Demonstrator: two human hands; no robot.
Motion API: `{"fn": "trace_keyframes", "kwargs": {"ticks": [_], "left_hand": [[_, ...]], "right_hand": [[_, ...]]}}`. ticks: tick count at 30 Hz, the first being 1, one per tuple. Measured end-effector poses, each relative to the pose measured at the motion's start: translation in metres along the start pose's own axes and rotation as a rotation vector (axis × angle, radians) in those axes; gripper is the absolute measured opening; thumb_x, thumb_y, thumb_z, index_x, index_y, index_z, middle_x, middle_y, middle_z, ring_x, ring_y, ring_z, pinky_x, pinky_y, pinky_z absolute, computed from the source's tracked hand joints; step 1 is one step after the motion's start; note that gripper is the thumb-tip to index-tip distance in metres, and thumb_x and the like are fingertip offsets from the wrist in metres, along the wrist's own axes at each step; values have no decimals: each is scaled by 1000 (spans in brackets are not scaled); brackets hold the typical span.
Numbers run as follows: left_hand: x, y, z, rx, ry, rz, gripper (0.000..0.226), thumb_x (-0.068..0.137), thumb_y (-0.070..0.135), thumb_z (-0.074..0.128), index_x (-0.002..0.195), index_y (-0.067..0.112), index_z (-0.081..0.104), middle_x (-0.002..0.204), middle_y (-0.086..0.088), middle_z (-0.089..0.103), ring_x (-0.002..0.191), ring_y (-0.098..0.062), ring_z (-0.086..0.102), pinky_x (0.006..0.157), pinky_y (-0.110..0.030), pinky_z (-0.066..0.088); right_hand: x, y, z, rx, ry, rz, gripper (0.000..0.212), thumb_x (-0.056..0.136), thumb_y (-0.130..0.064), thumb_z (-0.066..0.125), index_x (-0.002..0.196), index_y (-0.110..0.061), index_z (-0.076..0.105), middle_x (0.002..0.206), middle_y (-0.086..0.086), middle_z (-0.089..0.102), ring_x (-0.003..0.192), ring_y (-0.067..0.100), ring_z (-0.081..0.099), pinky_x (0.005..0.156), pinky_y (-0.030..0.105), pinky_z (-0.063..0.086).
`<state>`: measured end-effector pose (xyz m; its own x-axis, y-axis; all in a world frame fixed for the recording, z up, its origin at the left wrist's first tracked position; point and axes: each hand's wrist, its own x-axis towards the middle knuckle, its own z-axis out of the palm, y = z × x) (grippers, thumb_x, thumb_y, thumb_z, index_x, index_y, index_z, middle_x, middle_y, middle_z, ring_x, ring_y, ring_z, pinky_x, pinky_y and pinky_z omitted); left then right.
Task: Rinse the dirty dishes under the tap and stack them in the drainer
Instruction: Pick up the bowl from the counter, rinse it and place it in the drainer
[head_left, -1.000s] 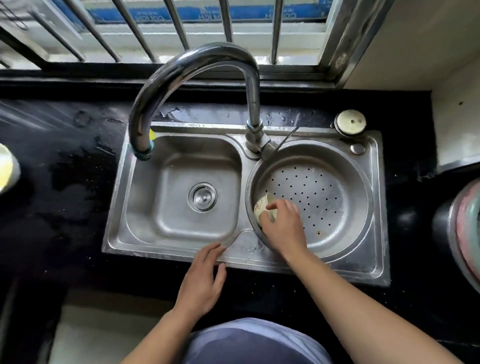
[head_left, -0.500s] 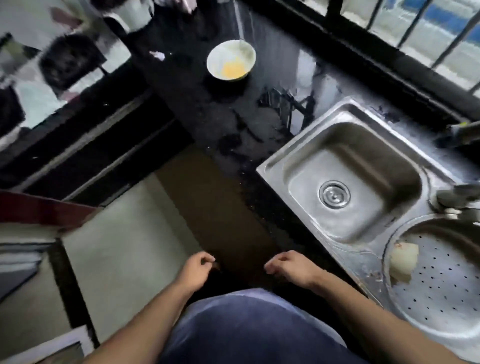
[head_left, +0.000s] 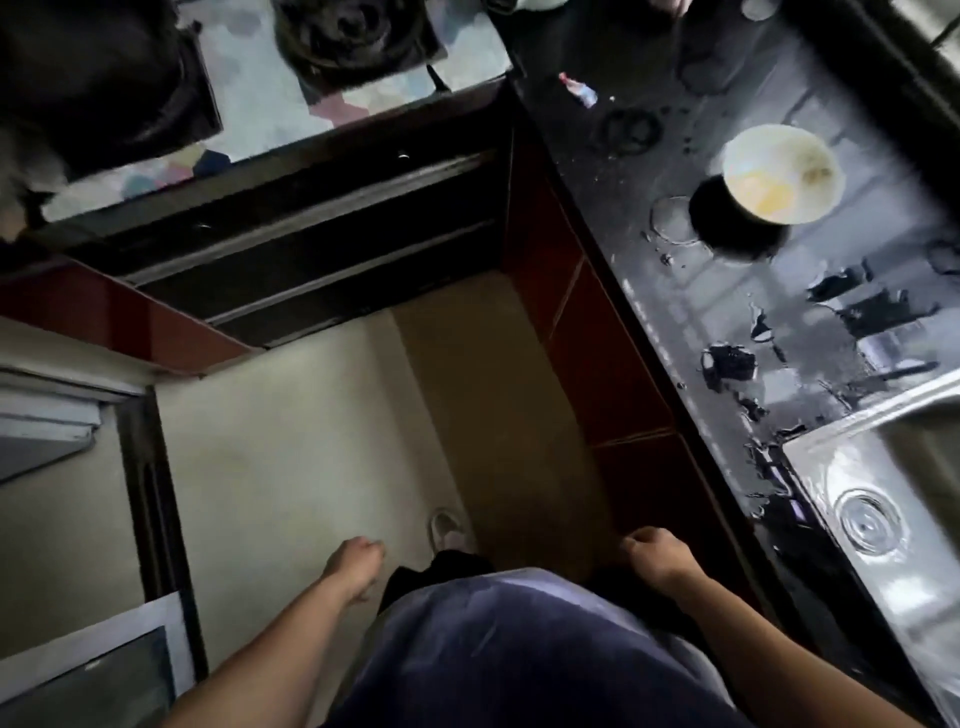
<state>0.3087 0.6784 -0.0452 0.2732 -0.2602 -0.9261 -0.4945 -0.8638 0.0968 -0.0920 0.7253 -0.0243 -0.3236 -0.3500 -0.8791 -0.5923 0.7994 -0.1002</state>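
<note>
We looked down past a blue shirt (head_left: 519, 649) at both bare forearms, which hung over the floor (head_left: 291, 457). The left hand (head_left: 353, 564) was low in the middle of the view, its fingers (head_left: 371, 549) loosely curled in and holding nothing. The right hand (head_left: 657, 558) hung near the front edge of the black tabletop (head_left: 701, 312) without touching it. Its fingers (head_left: 636, 544) were loosely curled too and held nothing. Between the two hands, further down, we saw the toe of a pale shoe (head_left: 447, 527) on the floor.

The dirty bowl (head_left: 779, 174) stood upright on the tabletop, well apart from both hands. It was white, with a yellow smear inside. Streaks and small pools of water lay on the tabletop between the bowl and the steel sink (head_left: 831, 467). Only a corner of the sink's basin showed at the right edge, with its round drain (head_left: 870, 519) in view. Beyond the bowl a small red, white and blue scrap (head_left: 576, 91) lay on the tabletop; we could not tell what it was. At the top left we saw a stove (head_left: 353, 31) with a dark burner.
</note>
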Motion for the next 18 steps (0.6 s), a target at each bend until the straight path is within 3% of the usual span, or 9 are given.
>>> {"fn": "trace_keyframes", "kwargs": {"ticks": [2,4,9,12,15,18], "left_hand": [[9,40,-24,20,-46,49,16,102,11,52,88,11,60,86,-12,62,74,-25,63,63,-25,40],[19,86,-40,62,-50,135,15,101,13,55,86,14,60,83,-7,62,70,-22,58,57,-24,37],[45,192,-58,111,-152,271,20,103,22,54,108,12,71,104,-8,75,86,-20,66,62,-26,46],[60,243,-77,170,-164,274,21,103,21,54,110,11,72,114,-11,76,97,-24,69,69,-28,48],[74,285,-123,292,-65,263,21,103,23,55,100,16,74,116,-11,76,110,-30,69,84,-32,51],[83,319,-190,374,86,175,25,104,27,54,98,15,75,120,-16,75,111,-32,68,87,-32,51]], "right_hand": [[1,-28,-5,2,12,28,33,98,-33,57,119,-13,73,123,12,71,118,30,64,94,30,49],[6,-56,-13,12,14,40,33,98,-32,57,121,-13,72,125,12,71,120,29,63,95,30,48],[44,-138,-39,14,-37,50,38,100,-31,54,129,-10,66,133,14,66,125,32,60,94,29,46],[83,-204,-62,28,-98,34,42,102,-32,52,132,-3,61,138,19,61,128,33,57,99,31,44],[126,-286,-99,26,-117,-32,47,105,-34,48,135,0,58,142,20,58,131,34,55,104,33,43],[155,-382,-149,-30,-127,-111,55,103,-43,49,139,-2,56,142,20,58,130,34,56,101,34,46]]}}
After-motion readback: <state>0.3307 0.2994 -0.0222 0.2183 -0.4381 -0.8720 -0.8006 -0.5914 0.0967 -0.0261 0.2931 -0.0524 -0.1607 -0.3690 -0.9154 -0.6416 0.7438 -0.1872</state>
